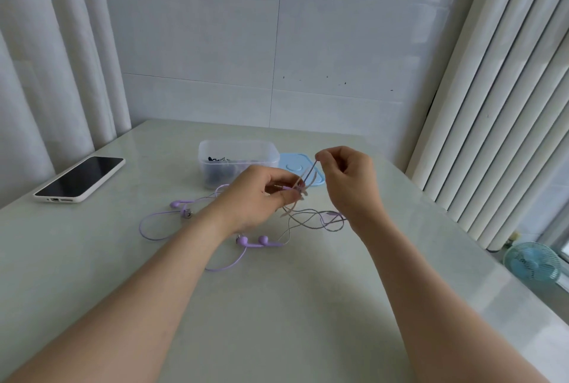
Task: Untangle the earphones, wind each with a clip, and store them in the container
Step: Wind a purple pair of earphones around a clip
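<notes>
Purple earphones lie tangled on the pale table (277,305). One pair of earbuds (252,241) sits near my left wrist, another pair (181,208) lies further left. A knot of thin cable (314,219) rests between my hands. My left hand (258,197) pinches a cable end with its plug above the table. My right hand (348,173) pinches a loop of the same cable and holds it raised, so the strands run taut between both hands. A clear plastic container (238,161) stands behind my left hand, with dark clips inside.
The container's light blue lid (300,167) lies flat to its right. A phone (80,179) in a white case rests at the table's left edge. Curtains hang left and right, and a small blue fan (532,262) stands on the floor at the right.
</notes>
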Available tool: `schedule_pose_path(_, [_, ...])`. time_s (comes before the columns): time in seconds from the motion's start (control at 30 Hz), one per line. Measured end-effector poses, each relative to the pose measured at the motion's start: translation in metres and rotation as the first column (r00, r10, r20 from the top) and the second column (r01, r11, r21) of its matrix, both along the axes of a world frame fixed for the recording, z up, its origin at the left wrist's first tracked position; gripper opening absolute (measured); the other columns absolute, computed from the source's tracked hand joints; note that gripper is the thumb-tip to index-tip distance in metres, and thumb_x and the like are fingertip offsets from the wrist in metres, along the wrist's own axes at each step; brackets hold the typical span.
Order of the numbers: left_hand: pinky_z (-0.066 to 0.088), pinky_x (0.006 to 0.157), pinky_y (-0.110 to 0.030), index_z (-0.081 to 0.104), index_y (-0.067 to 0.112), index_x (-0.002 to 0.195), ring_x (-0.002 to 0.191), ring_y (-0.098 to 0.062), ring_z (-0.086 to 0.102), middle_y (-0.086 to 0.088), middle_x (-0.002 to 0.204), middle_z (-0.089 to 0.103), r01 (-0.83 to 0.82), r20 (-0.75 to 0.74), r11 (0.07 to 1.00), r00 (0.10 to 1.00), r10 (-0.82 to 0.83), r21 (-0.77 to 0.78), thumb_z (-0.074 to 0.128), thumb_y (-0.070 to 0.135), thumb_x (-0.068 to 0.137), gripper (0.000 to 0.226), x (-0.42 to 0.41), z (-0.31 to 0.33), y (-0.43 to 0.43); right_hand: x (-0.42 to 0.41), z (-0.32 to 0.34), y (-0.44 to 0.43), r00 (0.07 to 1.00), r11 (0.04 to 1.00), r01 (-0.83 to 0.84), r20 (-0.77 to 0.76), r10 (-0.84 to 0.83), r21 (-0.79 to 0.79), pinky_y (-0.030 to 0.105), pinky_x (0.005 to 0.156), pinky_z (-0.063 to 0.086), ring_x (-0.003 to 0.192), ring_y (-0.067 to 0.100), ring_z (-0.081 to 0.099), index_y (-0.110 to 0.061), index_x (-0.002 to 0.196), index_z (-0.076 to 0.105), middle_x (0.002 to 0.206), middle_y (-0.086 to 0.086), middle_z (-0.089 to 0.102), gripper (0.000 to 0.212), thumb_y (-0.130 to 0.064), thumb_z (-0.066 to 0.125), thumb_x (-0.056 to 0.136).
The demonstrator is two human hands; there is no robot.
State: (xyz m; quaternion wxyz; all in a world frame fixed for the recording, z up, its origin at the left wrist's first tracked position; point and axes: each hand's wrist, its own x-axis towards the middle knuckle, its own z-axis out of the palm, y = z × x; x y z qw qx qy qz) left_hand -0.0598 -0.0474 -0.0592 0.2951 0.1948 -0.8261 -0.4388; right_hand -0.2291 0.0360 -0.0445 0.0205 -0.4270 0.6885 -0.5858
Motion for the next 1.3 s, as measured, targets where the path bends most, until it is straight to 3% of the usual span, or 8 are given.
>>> schedule_pose_path(0.13, [0.058, 0.096, -0.028, 0.073, 0.009, 0.122, 0.105, -0.016, 0.076, -0.002, 0.109, 0.080, 0.013, -0.216, 0.990, 0.976, 0.018, 0.144, 0.067, 0.008, 0.101, 0.022, 0.001, 0.001, -0.003, -0.007, -0.005, 0.004, 0.997, 0.994, 0.067, -0.034, -0.065, 0.085, 0.020, 0.050, 0.040, 0.044, 0.005, 0.047, -0.023, 0.084, 0.078, 0.047, -0.012, 0.057, 0.015, -0.028, 0.070, 0.096])
schedule_pose_path(0.23, [0.061, 0.086, -0.028, 0.075, 0.007, 0.120, 0.103, -0.019, 0.076, -0.004, 0.109, 0.080, -0.003, -0.323, 0.978, 0.944, 0.072, 0.210, 0.067, 0.010, 0.101, 0.021, 0.000, 0.005, 0.001, -0.007, -0.009, 0.002, 0.991, 0.981, 0.062, -0.124, -0.040, 0.182, 0.027, 0.066, 0.047, 0.055, 0.013, 0.056, -0.027, 0.078, 0.075, 0.050, -0.006, 0.062, 0.018, -0.036, 0.072, 0.093])
schedule_pose_path(0.53, [0.054, 0.067, -0.027, 0.075, 0.024, 0.103, 0.083, -0.005, 0.072, 0.006, 0.091, 0.079, -0.339, -0.298, 0.923, 0.876, 0.380, 0.183, 0.071, 0.024, 0.099, 0.006, 0.003, 0.003, -0.007, 0.028, 0.009, 0.020, 0.889, 0.848, -0.437, 0.001, 0.457, 0.300, 0.010, 0.045, 0.032, 0.040, 0.003, 0.043, -0.003, 0.083, 0.080, 0.061, 0.008, 0.066, 0.014, -0.011, 0.073, 0.093])
schedule_pose_path(0.73, [0.052, 0.088, -0.019, 0.076, 0.018, 0.111, 0.087, 0.000, 0.069, 0.006, 0.099, 0.079, -0.162, -0.149, 0.975, 0.971, 0.185, 0.155, 0.070, 0.019, 0.100, 0.013, 0.005, -0.005, -0.010, 0.019, 0.012, 0.014, 0.921, 0.933, -0.360, 0.156, 0.356, -0.008, 0.028, 0.050, 0.026, 0.058, 0.016, 0.033, -0.009, 0.078, 0.060, 0.067, 0.004, 0.044, 0.022, -0.010, 0.053, 0.099])
schedule_pose_path(0.8, [0.049, 0.088, -0.012, 0.076, 0.016, 0.115, 0.088, 0.004, 0.069, 0.008, 0.101, 0.079, -0.096, -0.152, 0.980, 0.981, 0.123, 0.174, 0.069, 0.018, 0.100, 0.016, 0.007, -0.002, -0.006, 0.014, 0.013, 0.012, 0.958, 0.962, -0.267, 0.096, 0.271, -0.050, 0.024, 0.051, 0.032, 0.058, 0.013, 0.037, -0.010, 0.081, 0.061, 0.067, -0.001, 0.047, 0.022, -0.015, 0.054, 0.102])
schedule_pose_path(0.97, [0.050, 0.107, -0.029, 0.079, 0.029, 0.112, 0.111, -0.007, 0.071, 0.011, 0.108, 0.079, -0.022, -0.050, 0.996, 0.998, 0.026, 0.086, 0.072, 0.030, 0.099, 0.015, 0.005, 0.000, -0.003, 0.006, 0.005, 0.006, 0.987, 0.994, -0.088, -0.141, 0.078, -0.065, 0.031, 0.056, 0.037, 0.055, 0.009, 0.039, -0.013, 0.089, 0.064, 0.061, -0.008, 0.049, 0.021, -0.025, 0.057, 0.105])
schedule_pose_path(1.07, [0.051, 0.106, -0.029, 0.078, 0.026, 0.113, 0.110, -0.007, 0.071, 0.011, 0.108, 0.079, 0.002, -0.006, 0.999, 1.000, -0.002, 0.049, 0.071, 0.025, 0.099, 0.016, 0.004, 0.000, 0.000, 0.001, -0.001, 0.003, 0.978, 0.999, 0.006, -0.207, -0.015, -0.046, 0.035, 0.056, 0.037, 0.052, 0.012, 0.039, -0.020, 0.088, 0.066, 0.051, -0.010, 0.046, 0.020, -0.031, 0.061, 0.104])
schedule_pose_path(1.3, [0.056, 0.079, -0.022, 0.075, 0.016, 0.122, 0.095, -0.013, 0.076, -0.004, 0.109, 0.080, -0.016, -0.321, 0.944, 0.938, 0.128, 0.329, 0.069, 0.017, 0.099, 0.024, 0.002, 0.007, 0.000, -0.001, -0.005, 0.001, 0.988, 0.985, -0.031, -0.145, 0.057, 0.172, 0.024, 0.052, 0.033, 0.044, 0.010, 0.035, -0.023, 0.083, 0.078, 0.043, -0.011, 0.044, 0.023, -0.028, 0.065, 0.100])
